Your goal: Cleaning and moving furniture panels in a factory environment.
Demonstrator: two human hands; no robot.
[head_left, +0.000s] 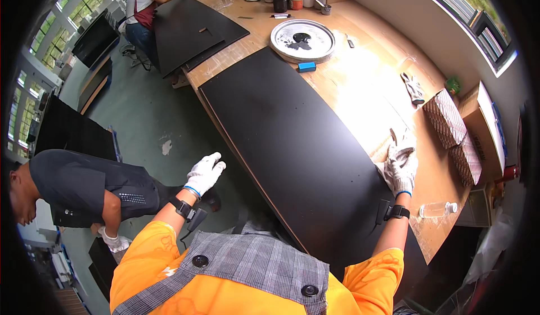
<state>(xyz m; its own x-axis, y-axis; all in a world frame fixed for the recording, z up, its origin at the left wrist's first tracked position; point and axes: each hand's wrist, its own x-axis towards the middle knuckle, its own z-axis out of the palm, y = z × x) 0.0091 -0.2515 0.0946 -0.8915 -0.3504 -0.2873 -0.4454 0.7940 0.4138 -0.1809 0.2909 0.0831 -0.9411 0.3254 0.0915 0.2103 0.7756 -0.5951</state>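
Observation:
A large black panel (292,129) lies flat along the table in front of me. My left hand (205,173), in a white glove, is raised off the panel's left long edge. Its fingers are loosely stretched and nothing shows in them. At the panel's right edge is my right hand (400,166), also gloved, with its fingers curled. A thin tan piece shows beside these fingers, but glare and the glove keep me from making out what they hold.
On the wooden table (360,79) are a round white tray (323,39) with black residue, a blue block (307,67), a spare glove (413,87) and a clear bottle (437,209). Patterned boxes (444,118) stand right. One person (95,188) bends at left; another (143,11) stands by more black panels (188,34).

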